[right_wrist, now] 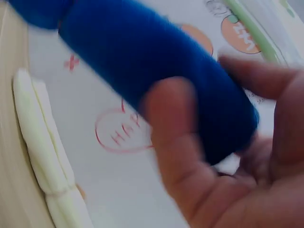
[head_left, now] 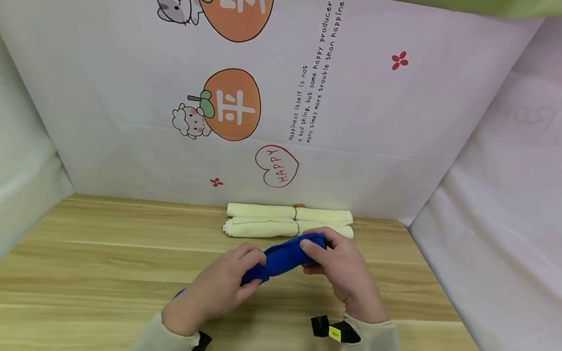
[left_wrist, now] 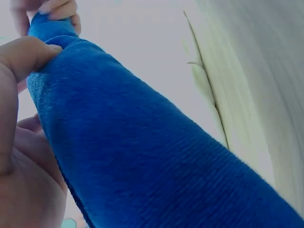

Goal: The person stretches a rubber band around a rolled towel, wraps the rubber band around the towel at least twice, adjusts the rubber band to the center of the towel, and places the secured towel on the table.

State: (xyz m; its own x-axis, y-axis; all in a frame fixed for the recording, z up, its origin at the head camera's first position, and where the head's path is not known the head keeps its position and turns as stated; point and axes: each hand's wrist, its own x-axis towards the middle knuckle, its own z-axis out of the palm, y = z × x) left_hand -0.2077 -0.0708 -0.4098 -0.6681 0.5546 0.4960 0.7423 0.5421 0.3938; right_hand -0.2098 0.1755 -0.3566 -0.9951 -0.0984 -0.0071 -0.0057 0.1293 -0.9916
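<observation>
A rolled blue towel (head_left: 285, 257) is held in the air above the table, slanting up to the right. My left hand (head_left: 218, 284) grips it near its middle, thumb and fingers on either side. At its upper right end my right hand (head_left: 345, 267) holds the roll, the thumb lying across the cloth. In the left wrist view the towel (left_wrist: 133, 133) fills the middle, and its far part narrows where the left thumb presses. The right wrist view shows the towel (right_wrist: 137, 52) pinched in near its left end; what cinches it there is unclear.
Two pale yellow rolled towels (head_left: 261, 229) lie side by side at the back of the wooden table (head_left: 103, 260), each tied round the middle with a thin band. A printed white cloth wall (head_left: 351, 176) stands behind them, with white cloth sides left and right.
</observation>
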